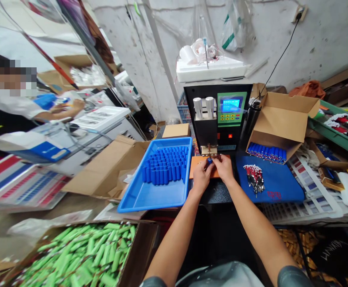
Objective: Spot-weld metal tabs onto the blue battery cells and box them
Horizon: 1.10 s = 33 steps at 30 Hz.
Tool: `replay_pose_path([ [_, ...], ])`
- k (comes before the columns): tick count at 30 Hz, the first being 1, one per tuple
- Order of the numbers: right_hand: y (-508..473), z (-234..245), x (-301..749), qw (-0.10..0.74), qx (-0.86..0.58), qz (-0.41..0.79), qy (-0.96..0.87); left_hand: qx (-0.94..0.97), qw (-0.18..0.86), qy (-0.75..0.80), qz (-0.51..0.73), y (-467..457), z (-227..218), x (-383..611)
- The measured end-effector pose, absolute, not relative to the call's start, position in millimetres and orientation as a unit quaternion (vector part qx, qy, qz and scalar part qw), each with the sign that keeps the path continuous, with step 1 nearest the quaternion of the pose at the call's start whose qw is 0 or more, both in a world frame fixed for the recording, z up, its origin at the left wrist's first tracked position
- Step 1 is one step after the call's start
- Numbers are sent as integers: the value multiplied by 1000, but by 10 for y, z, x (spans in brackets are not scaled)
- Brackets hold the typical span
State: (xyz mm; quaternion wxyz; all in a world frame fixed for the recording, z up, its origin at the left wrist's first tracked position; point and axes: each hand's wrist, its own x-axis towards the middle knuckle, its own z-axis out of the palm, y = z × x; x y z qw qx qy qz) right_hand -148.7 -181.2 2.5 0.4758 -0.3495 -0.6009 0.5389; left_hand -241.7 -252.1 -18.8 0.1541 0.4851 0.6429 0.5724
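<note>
My left hand is closed on a blue cylindrical battery cell below the electrodes of a black spot welder. Close against it, my right hand has its fingers pinched together beside the same cell; what they grip is too small to make out. Under both hands lies an orange board. To the left, a blue tray holds many upright blue cells. On a blue mat to the right rests a bunch of red and black wire leads with white connectors.
An open cardboard box with finished-looking blue cells stands at right, by a dark bottle. Green wrapped battery packs fill a box at lower left. A foam block sits atop the welder. Another person's hands work at far left.
</note>
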Motion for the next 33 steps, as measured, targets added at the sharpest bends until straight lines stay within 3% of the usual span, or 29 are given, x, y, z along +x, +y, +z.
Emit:
replay_pose_path([
  [33,-1788,13,-1477,463,-362,532,-610,506,117,658,546,-2566,-53,-2354],
])
